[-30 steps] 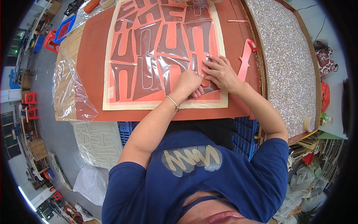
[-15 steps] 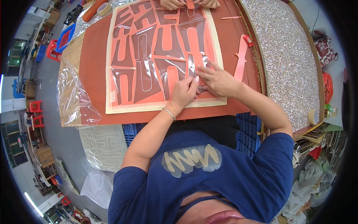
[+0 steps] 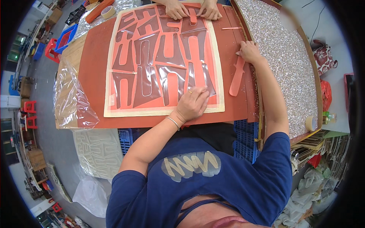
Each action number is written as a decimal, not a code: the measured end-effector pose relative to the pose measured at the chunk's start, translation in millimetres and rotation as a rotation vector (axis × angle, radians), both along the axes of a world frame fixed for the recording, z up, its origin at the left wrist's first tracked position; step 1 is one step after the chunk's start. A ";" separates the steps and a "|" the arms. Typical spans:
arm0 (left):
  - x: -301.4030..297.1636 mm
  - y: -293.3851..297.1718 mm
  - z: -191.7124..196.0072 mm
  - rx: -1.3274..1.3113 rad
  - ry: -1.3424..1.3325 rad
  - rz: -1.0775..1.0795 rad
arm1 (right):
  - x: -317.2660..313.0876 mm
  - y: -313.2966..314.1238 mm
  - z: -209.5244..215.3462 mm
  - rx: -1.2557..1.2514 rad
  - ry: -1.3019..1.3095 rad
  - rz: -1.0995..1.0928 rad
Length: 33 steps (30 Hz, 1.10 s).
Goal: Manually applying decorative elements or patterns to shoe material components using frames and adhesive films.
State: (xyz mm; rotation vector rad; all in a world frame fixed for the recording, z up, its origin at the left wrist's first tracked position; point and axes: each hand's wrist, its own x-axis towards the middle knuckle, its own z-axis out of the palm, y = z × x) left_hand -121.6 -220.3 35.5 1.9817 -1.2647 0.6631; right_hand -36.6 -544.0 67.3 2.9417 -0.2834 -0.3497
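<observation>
Your left hand [image 3: 193,103] sits at the near right corner of the cream-bordered panel [image 3: 163,113], fingers bunched; can't tell if they pinch the clear film. Right hand [image 3: 249,52] is curled at the far end of the coral handled strip [image 3: 237,79], right of the panel; grip unclear. Take the strip squarely by that end, keep the left light on the film, and stay clear of the co-worker's hands [image 3: 210,10] at the far edge.
</observation>
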 end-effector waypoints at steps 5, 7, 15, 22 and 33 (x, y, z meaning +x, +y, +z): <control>-10.7 0.0 0.9 0.162 0.318 0.041 | -1.6 -16.2 4.7 0.068 -0.022 0.072; -13.4 -3.8 0.6 0.153 0.432 0.053 | -5.2 -22.6 3.1 0.115 -0.098 0.126; -27.8 -30.6 33.6 0.087 0.268 0.095 | -22.9 2.9 59.1 0.253 -0.604 0.623; -3.1 -10.7 56.2 -0.132 1.186 -0.176 | -67.5 133.4 175.9 0.890 -0.326 0.698; -18.2 128.5 34.7 -0.268 1.657 0.134 | 89.6 197.9 0.5 1.526 -0.001 0.052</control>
